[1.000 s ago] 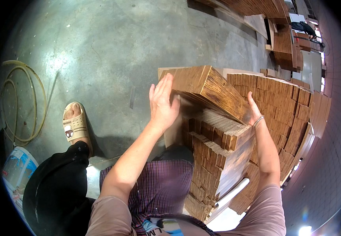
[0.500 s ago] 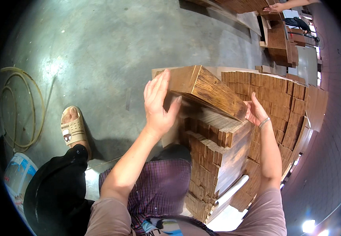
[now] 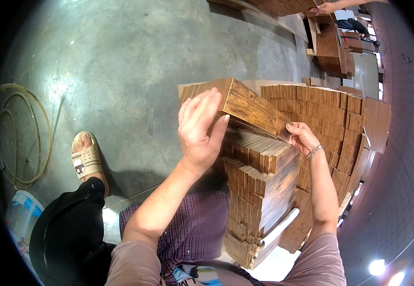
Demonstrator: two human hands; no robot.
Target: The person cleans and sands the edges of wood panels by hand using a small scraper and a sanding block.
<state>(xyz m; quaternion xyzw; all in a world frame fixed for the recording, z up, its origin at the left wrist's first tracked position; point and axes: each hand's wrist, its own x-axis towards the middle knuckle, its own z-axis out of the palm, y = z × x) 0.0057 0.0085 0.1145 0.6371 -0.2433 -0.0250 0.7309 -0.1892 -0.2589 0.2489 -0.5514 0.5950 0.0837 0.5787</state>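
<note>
A thick bundle of brown wood-grain boards (image 3: pixel 257 108) lies tilted over a tall stack of boards (image 3: pixel 246 190) in front of me. My left hand (image 3: pixel 199 127) is at the bundle's left end, its palm toward the boards and its fingers stretched out and nearly together. At the other end, my right hand (image 3: pixel 304 138) grips the bundle's corner, thumb on the upper face and fingers beneath. Whether the bundle's underside touches the stack is hard to see.
Behind the bundle stands a longer stack of boards (image 3: pixel 319 112). A white roll (image 3: pixel 281 227) leans by the near stack. On the floor at left are a coiled hose (image 3: pixel 36 124) and a bucket (image 3: pixel 21 209). A co-worker's hand (image 3: pixel 322 8) rests on boards at top right.
My right thumb has come over onto the bundle's upper face. My left hand's fingers have tipped over the bundle's left end. The whole view has shifted slightly.
</note>
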